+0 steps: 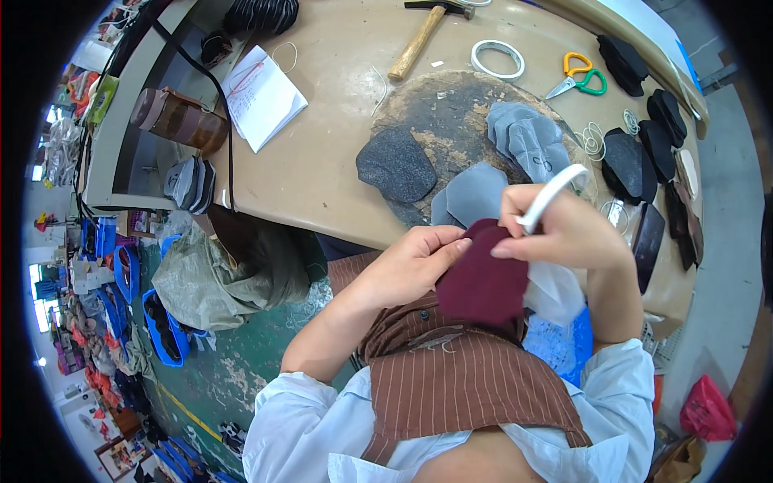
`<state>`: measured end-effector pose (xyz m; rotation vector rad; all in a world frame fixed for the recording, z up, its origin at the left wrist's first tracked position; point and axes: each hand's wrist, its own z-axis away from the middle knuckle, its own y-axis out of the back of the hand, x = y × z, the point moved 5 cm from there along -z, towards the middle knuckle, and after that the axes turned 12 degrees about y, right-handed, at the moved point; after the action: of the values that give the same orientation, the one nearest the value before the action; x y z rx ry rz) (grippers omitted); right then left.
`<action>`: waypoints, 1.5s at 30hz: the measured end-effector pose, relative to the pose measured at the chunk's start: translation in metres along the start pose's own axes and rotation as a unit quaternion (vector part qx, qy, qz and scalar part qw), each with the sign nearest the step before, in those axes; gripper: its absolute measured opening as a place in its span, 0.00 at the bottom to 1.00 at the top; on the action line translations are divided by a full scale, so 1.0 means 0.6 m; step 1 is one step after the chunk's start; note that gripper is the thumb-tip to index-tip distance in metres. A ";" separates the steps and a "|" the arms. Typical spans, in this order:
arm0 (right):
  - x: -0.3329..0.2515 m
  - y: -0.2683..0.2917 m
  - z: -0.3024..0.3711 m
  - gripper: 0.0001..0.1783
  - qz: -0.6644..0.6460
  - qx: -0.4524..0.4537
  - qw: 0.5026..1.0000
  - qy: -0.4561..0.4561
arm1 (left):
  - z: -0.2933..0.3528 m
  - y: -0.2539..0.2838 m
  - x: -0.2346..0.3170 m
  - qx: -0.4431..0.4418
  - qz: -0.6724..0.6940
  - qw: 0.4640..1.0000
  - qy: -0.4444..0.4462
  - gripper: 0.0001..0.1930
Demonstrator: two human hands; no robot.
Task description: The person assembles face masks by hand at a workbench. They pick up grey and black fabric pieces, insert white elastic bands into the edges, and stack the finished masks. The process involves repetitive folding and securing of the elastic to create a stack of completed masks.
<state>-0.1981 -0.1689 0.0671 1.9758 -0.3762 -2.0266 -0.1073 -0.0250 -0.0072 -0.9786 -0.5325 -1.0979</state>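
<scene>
A maroon rounded fabric piece [485, 282] hangs in front of my apron, over the table's near edge. My left hand [415, 264] pinches its upper left edge between thumb and fingers. My right hand [568, 229] has its thumb and bent fingers closed at the upper right edge. A white tape roll [554, 196] sits edge-on in my right hand; how the fingers hold it is partly hidden. Beyond my hands, flat blue-grey pieces [471, 191] and a stack of grey pieces [527, 137] lie on a worn round board [451, 101], beside a dark speckled pad [396, 165].
Farther back lie a hammer [423, 40], another white tape roll [498, 59] and scissors [576, 76]. Black pieces [628, 165] and string line the right side. Left are papers [262, 97] and a brown bottle [181, 121]. A blue container [564, 346] is below my right arm.
</scene>
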 end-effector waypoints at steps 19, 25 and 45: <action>0.005 -0.002 0.059 0.18 -0.183 0.165 0.967 0.062 | 0.118 -0.058 0.051 0.244 -0.526 0.635 -0.510 0.16; -0.073 -0.046 0.049 0.15 0.236 0.131 0.949 0.163 | 0.113 -0.052 0.052 0.277 -0.534 0.628 -0.493 0.15; -0.001 -0.008 0.115 0.07 -0.311 -0.049 0.924 0.215 | 0.010 0.139 0.064 0.379 -0.578 0.656 -0.304 0.19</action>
<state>-0.2669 -0.1649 0.0680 2.6115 0.5042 -1.7650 -0.0154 -0.0288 -0.0069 -0.0853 -2.1926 -1.3707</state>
